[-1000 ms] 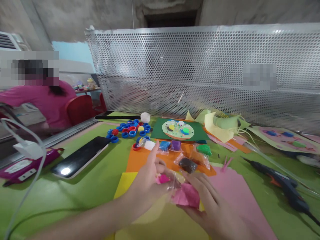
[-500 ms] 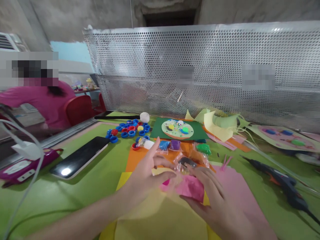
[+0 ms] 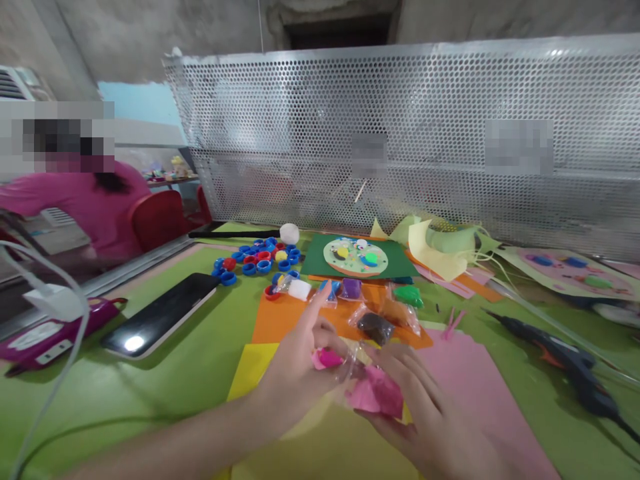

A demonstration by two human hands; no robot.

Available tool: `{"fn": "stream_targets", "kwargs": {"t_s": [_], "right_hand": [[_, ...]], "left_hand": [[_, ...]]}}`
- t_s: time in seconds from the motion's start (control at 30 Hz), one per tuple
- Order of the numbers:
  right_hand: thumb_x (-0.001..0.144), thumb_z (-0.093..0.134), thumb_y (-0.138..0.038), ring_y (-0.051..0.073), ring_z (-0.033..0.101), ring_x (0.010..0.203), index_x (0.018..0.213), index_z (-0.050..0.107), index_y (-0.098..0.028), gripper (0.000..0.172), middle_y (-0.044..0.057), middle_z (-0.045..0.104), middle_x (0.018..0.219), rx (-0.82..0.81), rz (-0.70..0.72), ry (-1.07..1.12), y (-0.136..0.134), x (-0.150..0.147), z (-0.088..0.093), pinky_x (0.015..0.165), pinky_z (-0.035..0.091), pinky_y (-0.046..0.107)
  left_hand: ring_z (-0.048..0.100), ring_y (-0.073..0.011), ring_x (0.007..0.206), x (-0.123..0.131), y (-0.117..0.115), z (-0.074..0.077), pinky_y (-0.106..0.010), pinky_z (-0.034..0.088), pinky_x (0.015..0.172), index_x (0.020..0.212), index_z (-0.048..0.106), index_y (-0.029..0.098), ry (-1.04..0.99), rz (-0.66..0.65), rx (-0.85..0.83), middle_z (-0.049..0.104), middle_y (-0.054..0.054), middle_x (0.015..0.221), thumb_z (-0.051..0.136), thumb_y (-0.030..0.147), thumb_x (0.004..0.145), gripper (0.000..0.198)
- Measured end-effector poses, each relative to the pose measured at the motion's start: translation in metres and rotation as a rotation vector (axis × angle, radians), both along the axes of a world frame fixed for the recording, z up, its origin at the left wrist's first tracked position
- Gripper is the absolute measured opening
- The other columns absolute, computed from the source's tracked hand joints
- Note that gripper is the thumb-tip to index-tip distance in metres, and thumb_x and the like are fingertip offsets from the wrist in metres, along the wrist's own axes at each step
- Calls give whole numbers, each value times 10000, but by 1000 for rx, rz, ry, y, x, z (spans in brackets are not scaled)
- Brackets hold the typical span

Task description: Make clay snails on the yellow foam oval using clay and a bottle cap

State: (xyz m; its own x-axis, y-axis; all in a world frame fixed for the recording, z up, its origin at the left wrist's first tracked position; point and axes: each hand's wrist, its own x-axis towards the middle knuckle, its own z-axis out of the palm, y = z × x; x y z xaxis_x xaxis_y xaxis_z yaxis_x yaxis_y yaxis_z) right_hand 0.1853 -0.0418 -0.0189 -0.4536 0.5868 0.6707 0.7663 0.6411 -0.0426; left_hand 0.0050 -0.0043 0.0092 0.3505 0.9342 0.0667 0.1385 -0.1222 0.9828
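My left hand (image 3: 300,363) is closed on a small lump of bright pink modelling clay (image 3: 329,358), its index finger pointing up. My right hand (image 3: 425,400) grips a larger, crumpled pink piece (image 3: 377,393), with fingers over the top and thumb below; whether it is clay or a wrapper is unclear. Clear plastic film (image 3: 354,363) stretches between both hands. Beneath them lie yellow sheets (image 3: 320,453). Just beyond, on an orange sheet (image 3: 270,323), are wrapped clay packs: black (image 3: 375,327), purple (image 3: 351,289), blue (image 3: 329,291), white (image 3: 299,289) and green (image 3: 407,296).
Blue and red bottle caps (image 3: 263,267) and a phone (image 3: 163,313) lie left, near a magenta power strip (image 3: 60,333). A decorated disc (image 3: 355,258) rests on green card at the back. Right are a glue gun (image 3: 555,357) and pink sheet (image 3: 480,387). A perforated metal screen (image 3: 425,100) stands behind.
My hands have come slightly lower and closer together. The bright pink clay has shifted left into my left hand's fingers, and the black pack shows more fully.
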Motion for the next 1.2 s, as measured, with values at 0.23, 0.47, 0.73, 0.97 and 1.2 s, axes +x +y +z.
{"fn": "stream_targets", "kwargs": {"t_s": [0.23,0.47,0.73,0.97,1.2], "right_hand": [[895,412,-376,231,603,953,1185,396,-161,362,118,625,997,12,-124,86,5,6,0,735,543,337],[836,481,-355,237,622,919,1126,449,-207,327,84,634,1027,-309,-282,123,22,16,1,694,535,375],[816,502,-269,232,621,887,1172,501,-178,367,97,649,992,-417,-284,17,28,18,-12,669,520,343],[770,528,-294,345,518,1019,1252,468,-199,495,167,498,1234,-259,-393,-69,36,26,-20,775,425,564],[840,502,-251,210,580,876,980,571,-256,156,33,631,914,-148,-123,56,10,9,2,746,417,374]], "left_hand": [[612,-175,827,-7,19,14,-312,408,818,1411,88,166,-216,153,-123,635,47,677,669,245,726,902],[578,-161,810,-8,19,13,-267,411,699,1376,213,227,-241,91,-139,619,17,807,719,214,664,873],[577,-140,717,-6,14,10,-280,421,720,1273,411,224,-115,-12,-76,625,30,721,697,251,708,634],[635,-202,839,-5,9,8,-328,503,754,1183,530,229,-7,-15,-19,709,-31,845,657,321,746,464],[650,-205,885,-8,10,1,-366,475,859,1209,510,236,268,-46,370,730,-26,854,602,235,796,422]]}}
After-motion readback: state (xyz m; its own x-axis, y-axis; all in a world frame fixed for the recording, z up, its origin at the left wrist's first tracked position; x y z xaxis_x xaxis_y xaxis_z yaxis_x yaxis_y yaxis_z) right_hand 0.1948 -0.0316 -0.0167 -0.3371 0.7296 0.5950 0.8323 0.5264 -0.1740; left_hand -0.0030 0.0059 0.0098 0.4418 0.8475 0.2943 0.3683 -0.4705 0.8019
